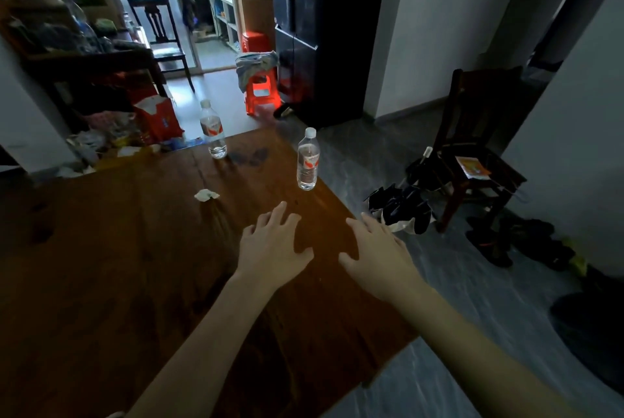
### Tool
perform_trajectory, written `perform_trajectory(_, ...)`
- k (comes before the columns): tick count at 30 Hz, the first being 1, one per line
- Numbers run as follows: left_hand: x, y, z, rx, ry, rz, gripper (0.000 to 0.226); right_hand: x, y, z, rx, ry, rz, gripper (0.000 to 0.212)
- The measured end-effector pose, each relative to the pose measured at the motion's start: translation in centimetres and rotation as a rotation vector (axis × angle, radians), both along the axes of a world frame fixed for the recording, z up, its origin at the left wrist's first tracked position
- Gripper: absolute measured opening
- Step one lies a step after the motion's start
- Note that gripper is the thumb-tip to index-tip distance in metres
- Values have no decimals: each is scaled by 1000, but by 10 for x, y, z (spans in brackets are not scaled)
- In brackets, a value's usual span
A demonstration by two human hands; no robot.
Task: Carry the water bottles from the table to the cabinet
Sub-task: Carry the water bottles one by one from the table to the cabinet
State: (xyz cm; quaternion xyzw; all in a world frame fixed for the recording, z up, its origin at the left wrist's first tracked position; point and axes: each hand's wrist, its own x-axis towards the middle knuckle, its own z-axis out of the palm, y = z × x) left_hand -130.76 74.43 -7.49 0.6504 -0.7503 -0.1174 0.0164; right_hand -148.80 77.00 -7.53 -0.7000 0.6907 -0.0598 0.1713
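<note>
My left hand (273,245) and right hand (378,250) were spread wide over the brown wooden table (135,265), holding nothing. The near clear plastic water bottle (307,159) stood by the edge. A clumsy bump could knock it off.

Bare dark wooden table (135,265) lies between both hands and the nearer clear plastic bottle (307,161); a crumpled white tissue (206,195) sits well left.

Wooden table (135,265) (two bottles (308,159), tissue (206,195))
</note>
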Motion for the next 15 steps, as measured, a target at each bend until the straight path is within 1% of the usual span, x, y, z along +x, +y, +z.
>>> perform_trajectory(7, -7, -68, -24, 73, 24, 62, 71, -13, -81, -22, 47, 19, 22, 73)
perform_trajectory(15, -25, -153, -51, 120, 43, 212, 73, -29, -193, -48, 110, 11, 159, 72)
